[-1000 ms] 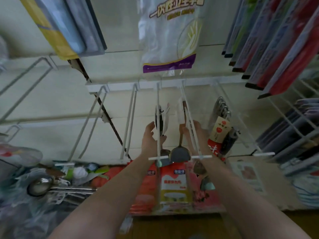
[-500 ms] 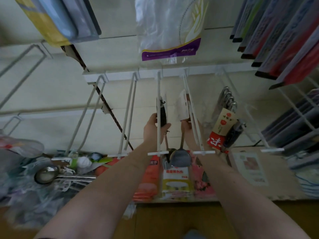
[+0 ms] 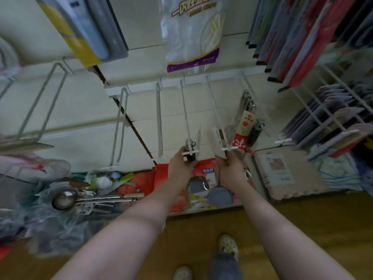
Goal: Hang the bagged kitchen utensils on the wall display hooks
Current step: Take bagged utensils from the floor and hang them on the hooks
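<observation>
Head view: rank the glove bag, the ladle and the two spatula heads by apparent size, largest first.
1. Glove bag.
2. Ladle, handle included.
3. Left spatula head and right spatula head: about alike, so unranked.

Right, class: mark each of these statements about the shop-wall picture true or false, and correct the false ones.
1. Each hand holds a bagged utensil. True: the left hand grips the left spatula and the right hand grips the right spatula.
2. The glove packet hangs below the hands. False: the glove packet hangs on the wall above them.
3. A metal ladle lies in the pile on the left. True: the ladle rests there among plastic wrapping.
4. The person's shoes are black. False: the shoes are pale.
</observation>
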